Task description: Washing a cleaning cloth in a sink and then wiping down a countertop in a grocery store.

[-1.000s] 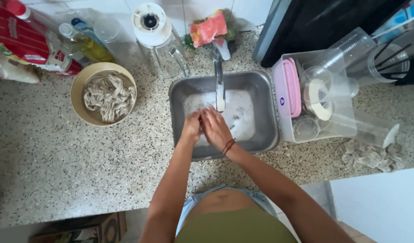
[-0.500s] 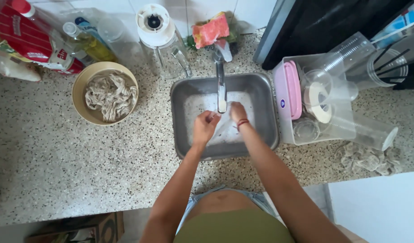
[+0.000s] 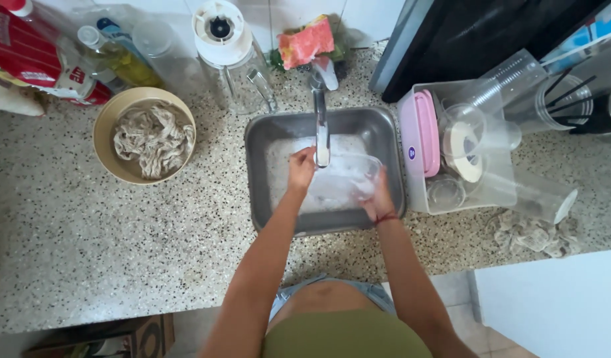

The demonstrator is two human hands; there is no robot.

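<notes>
Holding 1 clear container (image 3: 342, 179) (2 hands (image 3: 378, 199)).

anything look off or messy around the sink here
Mostly tidy. One crumpled rag lies bunched on the counter right of the drying rack, near the edge. Nothing looks spilled or broken.

Tap (image 3: 321, 126) overhangs sink (image 3: 266, 199) centre; blender jug (image 3: 232, 59) behind; bare counter (image 3: 120, 252) left.
</notes>
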